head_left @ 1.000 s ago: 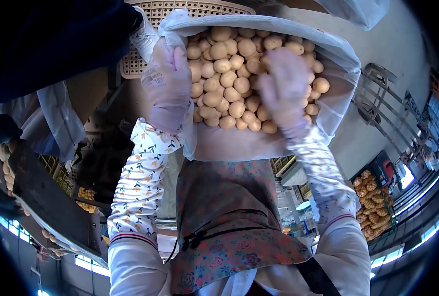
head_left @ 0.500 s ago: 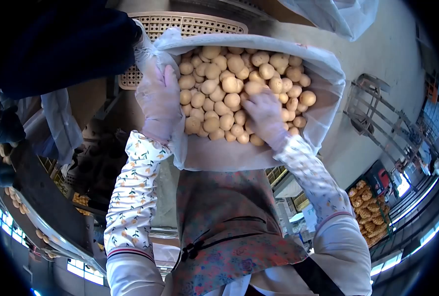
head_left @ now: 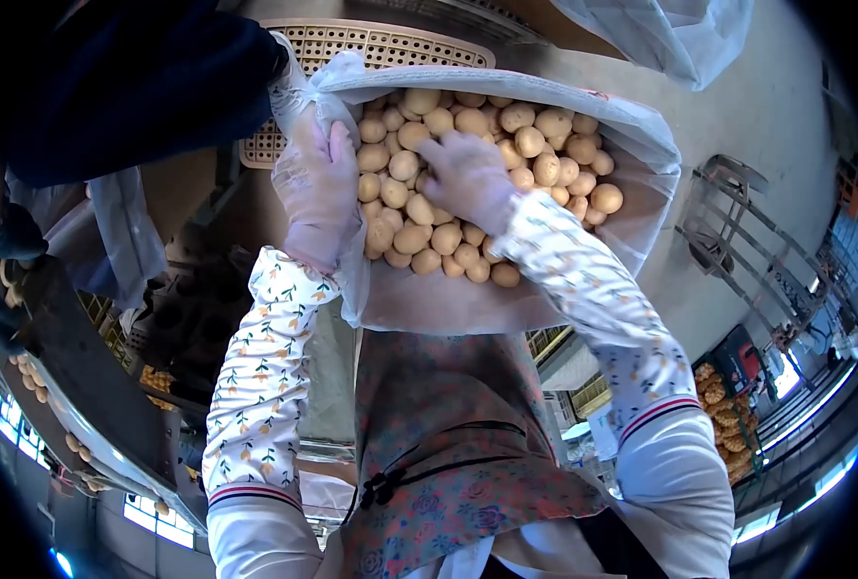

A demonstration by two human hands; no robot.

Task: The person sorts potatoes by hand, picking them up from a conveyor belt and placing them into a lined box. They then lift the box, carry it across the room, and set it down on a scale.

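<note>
Potatoes (head_left: pixel 412 239) lie heaped inside a white bag (head_left: pixel 467 305). The left hand (head_left: pixel 315 198) has its fingers clenched on the bag's left edge; the right hand (head_left: pixel 465 179) touches the heap with bent fingers (whether they grasp a potato cannot be told). Each potato is probably firm, light and easily bruised, best held around its middle; the bag looks limp, best gripped at its rim.

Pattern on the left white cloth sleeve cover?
Left white cloth sleeve cover: small orange flowers, dark leaves; best in the head view.
</note>
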